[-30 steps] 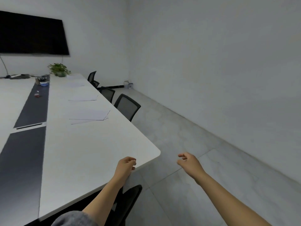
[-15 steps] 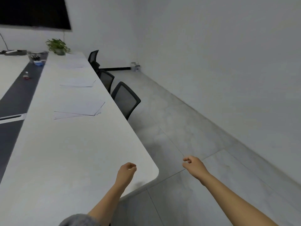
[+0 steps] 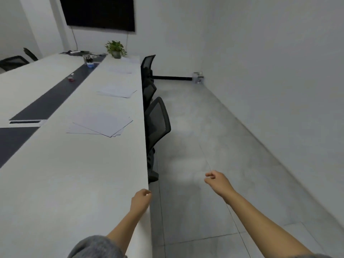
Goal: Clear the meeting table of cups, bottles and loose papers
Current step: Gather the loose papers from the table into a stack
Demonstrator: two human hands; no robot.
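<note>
Along white meeting table [image 3: 74,183], loose papers [image 3: 101,122] (several piles), grey floor [image 3: 204,127].

Dim, flat light; soft wide-angle blur

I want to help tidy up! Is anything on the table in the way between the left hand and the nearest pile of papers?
No, nothing visible is in the way. The left hand is at the table edge, and only bare tabletop lies between it and the nearest papers. The chairs are off to the side, beyond the edge.
</note>
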